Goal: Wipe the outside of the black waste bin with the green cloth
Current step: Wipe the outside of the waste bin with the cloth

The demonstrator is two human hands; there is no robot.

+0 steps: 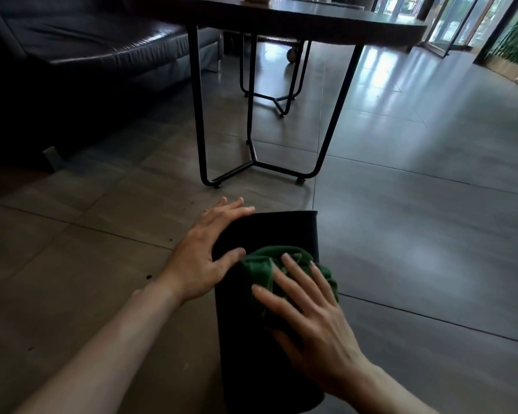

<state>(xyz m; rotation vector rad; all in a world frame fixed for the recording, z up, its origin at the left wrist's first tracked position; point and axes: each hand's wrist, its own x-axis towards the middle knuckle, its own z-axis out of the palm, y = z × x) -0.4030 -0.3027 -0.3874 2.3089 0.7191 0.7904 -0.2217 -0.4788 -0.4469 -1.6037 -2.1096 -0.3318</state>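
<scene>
The black waste bin [284,231] lies on its side on the tiled floor, lengthwise away from me. My left hand [205,249] rests flat on its left flank, fingers spread, steadying it. The crumpled green cloth [260,267] sits on top of the bin's upper side. My right hand [308,318] presses down on the cloth with fingers extended, covering its near part. The bin's near end runs under my right forearm.
A dark table [311,22] on black metal legs [198,115] stands just beyond the bin. A dark leather sofa [81,46] fills the far left. Glass doors [461,22] are at the far right. Small dark specks dot the floor tiles [416,234] to the left.
</scene>
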